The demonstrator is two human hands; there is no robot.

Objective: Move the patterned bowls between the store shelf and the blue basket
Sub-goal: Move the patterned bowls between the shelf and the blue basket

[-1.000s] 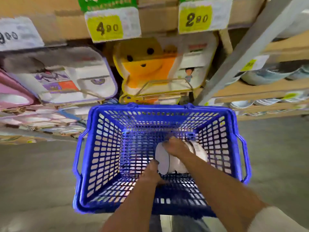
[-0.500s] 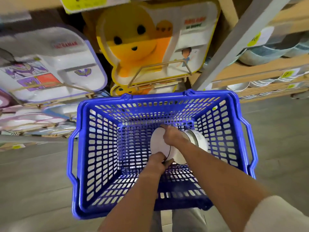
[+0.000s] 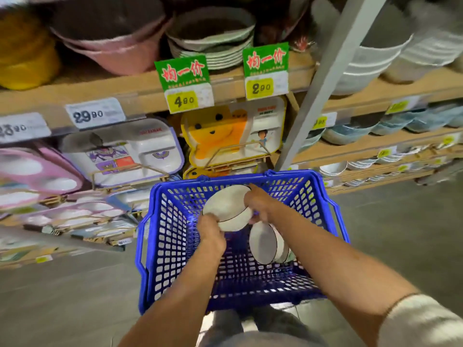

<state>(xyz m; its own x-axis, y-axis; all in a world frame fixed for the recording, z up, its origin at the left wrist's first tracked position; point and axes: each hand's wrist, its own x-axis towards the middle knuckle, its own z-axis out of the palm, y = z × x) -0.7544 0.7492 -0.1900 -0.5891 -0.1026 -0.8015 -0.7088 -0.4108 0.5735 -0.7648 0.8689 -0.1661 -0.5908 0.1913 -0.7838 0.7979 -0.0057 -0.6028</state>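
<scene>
A white bowl with a dark rim line (image 3: 226, 207) is held up above the blue basket (image 3: 170, 246), tilted so its inside faces left. My left hand (image 3: 210, 230) grips its lower edge. My right hand (image 3: 258, 205) grips its right side, fingers curled over the rim. More white bowls (image 3: 265, 242) lie on their sides on the basket floor, just right of the held one. The store shelf (image 3: 140, 88) with stacked bowls runs across the top of the view.
Children's divided plates (image 3: 130, 151) and a yellow bear plate (image 3: 225, 136) stand on racks behind the basket. A grey upright post (image 3: 318, 86) rises at right. Price tags (image 3: 186, 86) hang from the shelf edge. Blue and white bowls (image 3: 350, 131) fill the right shelves.
Both hands have lifted one bowl up from the stack in the basket; the other bowls stay lying on the floor of the basket. The view has tilted upward.
</scene>
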